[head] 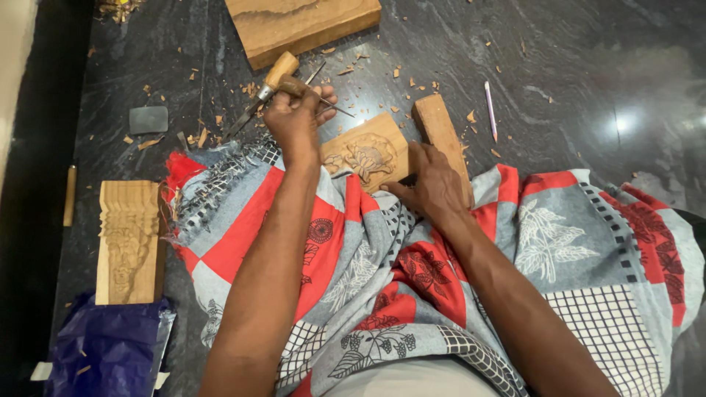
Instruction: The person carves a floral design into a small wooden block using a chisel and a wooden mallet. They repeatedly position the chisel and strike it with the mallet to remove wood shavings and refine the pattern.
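Between hands [368, 151], carved block [365, 153], seemingly steadied.

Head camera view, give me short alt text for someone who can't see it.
A person sits on a dark stone floor, the left hand gripping wooden-handled chisels while the right hand steadies a small carved wood block with a flower relief. A red, grey and white patterned cloth covers the lap; wood chips lie scattered around.
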